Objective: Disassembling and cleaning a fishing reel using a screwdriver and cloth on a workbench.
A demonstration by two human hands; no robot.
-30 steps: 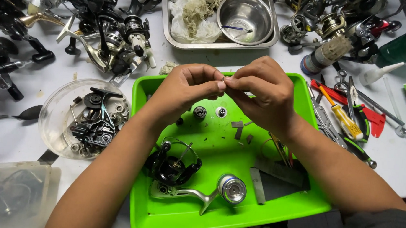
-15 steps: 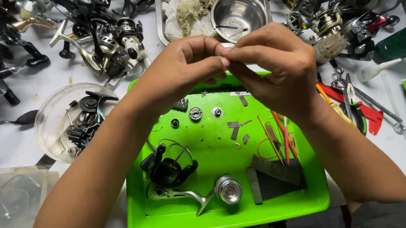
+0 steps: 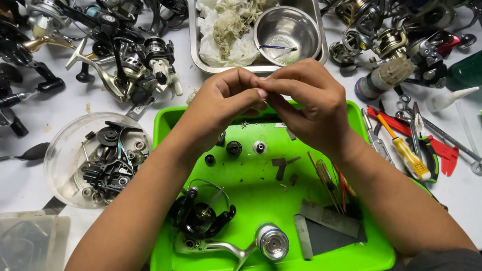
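My left hand point(image 3: 223, 106) and my right hand point(image 3: 307, 103) meet fingertip to fingertip above the far edge of a bright green tray point(image 3: 376, 257). They pinch something tiny between them; it is hidden by the fingers. In the tray below lie a black fishing reel body point(image 3: 201, 213) with a silver handle point(image 3: 224, 249), a silver spool point(image 3: 272, 241), small round parts point(image 3: 234, 147) and grey flat pieces point(image 3: 331, 218).
A clear round bowl point(image 3: 63, 154) of black reel parts sits left of the tray. A steel pan point(image 3: 199, 56) with rags and a steel bowl point(image 3: 288, 28) stands behind. Several fishing reels point(image 3: 124, 59) lie at the back. Screwdrivers and pliers point(image 3: 409, 147) lie to the right.
The view has shifted slightly, so the tray sits a bit lower and further right. Both hands stay pinched together and have turned a little against each other.
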